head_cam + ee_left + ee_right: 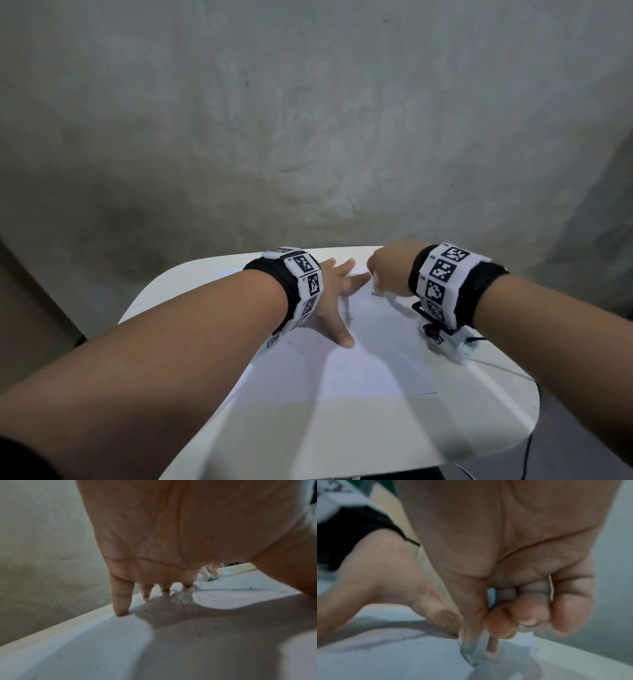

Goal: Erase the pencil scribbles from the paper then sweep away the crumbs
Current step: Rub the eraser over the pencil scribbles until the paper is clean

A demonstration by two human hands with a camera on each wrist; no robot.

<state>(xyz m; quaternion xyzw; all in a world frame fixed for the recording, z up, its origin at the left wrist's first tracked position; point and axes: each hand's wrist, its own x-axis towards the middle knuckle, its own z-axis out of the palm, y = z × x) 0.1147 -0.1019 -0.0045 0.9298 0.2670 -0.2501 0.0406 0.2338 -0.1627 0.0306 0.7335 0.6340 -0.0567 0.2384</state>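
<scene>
Pinning the white sheet of paper [373, 359] flat on the white rounded table [479, 421], my left hand [334, 303] lay spread, fingers straight, tips and thumb touching the sheet near its far-left corner, gripping nothing. My right hand [388, 270] was curled tight near the far edge of the paper, thumb and fingers pinching a small pale eraser [474, 654]; right wrist view was blurred, but the eraser's lower end sat on or just above the sheet. Can't tell exactly whether it touched.

Progress, judged: partway through erasing. Left wrist view showed faint grey pencil scribbles [185, 599] on the paper just by my left fingertips [121, 609], so marks were left there. Head view showed little legible pencil on the near half of the sheet, only tiny dark specks, probably eraser crumbs [320, 342], scattered near my left thumb and toward the middle. More specks showed in the left wrist view under the hand's shadow.

Left to do, as I read it: rub out the remaining loops near the far-left corner, then sweep the crumbs off the sheet. Sweeping not begun, since the eraser was in my grip and crumbs lay on the paper.
</scene>
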